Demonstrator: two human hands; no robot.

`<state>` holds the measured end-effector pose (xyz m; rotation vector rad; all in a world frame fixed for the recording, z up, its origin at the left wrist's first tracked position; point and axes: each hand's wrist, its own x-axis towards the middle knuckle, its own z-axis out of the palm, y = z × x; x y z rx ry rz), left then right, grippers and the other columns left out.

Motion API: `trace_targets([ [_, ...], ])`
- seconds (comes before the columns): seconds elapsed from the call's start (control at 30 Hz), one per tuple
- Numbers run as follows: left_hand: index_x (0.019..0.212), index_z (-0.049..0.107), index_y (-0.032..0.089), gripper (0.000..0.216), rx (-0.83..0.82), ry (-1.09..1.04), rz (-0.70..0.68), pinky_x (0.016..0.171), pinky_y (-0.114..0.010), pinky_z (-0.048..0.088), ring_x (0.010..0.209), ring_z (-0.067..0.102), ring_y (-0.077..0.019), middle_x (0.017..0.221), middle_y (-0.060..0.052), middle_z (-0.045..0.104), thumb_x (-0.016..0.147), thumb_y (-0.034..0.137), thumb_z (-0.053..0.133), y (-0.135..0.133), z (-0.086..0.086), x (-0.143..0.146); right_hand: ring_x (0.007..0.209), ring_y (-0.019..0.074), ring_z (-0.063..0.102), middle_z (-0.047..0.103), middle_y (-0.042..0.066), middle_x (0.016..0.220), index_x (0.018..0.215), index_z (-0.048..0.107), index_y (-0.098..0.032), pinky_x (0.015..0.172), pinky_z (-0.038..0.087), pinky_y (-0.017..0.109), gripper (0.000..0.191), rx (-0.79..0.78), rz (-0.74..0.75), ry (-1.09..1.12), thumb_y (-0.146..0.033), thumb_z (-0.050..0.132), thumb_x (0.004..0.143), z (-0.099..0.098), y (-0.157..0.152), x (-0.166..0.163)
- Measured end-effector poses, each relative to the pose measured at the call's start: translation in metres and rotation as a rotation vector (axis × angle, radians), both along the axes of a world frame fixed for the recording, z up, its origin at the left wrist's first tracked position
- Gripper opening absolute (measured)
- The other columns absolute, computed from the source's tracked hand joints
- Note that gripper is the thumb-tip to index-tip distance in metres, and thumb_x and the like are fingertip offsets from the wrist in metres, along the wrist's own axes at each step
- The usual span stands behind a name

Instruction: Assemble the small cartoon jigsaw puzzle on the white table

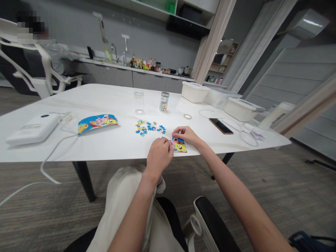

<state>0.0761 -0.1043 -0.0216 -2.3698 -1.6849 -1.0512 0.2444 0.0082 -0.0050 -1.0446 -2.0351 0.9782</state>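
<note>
A partly joined jigsaw puzzle (pixel 180 147), with a yellow cartoon face and pink and blue parts, lies at the table's front edge. My left hand (pixel 160 155) grips its left side with curled fingers, hiding that part. Over its upper left corner, my right hand (pixel 187 135) is closed in a pinch; what the fingertips hold is hidden. Loose puzzle pieces (pixel 142 131), blue and yellow, are scattered just beyond my left hand. Farther left, a curled picture sheet (pixel 98 122) shows similar cartoon figures.
Behind the pieces stand a clear jar (pixel 139 102) and a printed canister (pixel 164 102), with a ring-shaped lid (pixel 187 116) nearby. A phone (pixel 221 126), cables and white bins (pixel 194 92) are on the right. At left lies a white device (pixel 34 129); a person sits beyond.
</note>
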Motion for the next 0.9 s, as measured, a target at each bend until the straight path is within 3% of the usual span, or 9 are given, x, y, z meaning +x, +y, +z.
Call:
trace_targets([
  [0.53, 0.091, 0.069, 0.016, 0.021, 0.01, 0.015, 0.001, 0.09, -0.039, 0.049, 0.093, 0.06, -0.0229, 0.096, -0.009, 0.068, 0.091, 0.017, 0.049, -0.0008, 0.0016, 0.0001, 0.057, 0.0119, 0.055, 0.069, 0.003, 0.067, 0.076, 0.072, -0.016, 0.055, 0.041, 0.025, 0.03, -0.043, 0.013, -0.011, -0.044, 0.075, 0.068, -0.0007, -0.0019, -0.0016],
  [0.9, 0.091, 0.068, 0.015, 0.02, -0.008, 0.045, 0.002, 0.089, -0.038, 0.048, 0.093, 0.059, -0.0231, 0.096, -0.009, 0.067, 0.091, 0.016, 0.048, -0.0016, 0.0024, 0.0008, 0.063, 0.0117, 0.052, 0.066, 0.003, 0.075, 0.074, 0.072, -0.017, 0.059, 0.042, 0.026, 0.019, 0.115, 0.014, -0.095, -0.036, 0.071, 0.071, -0.0039, 0.0012, -0.0005],
])
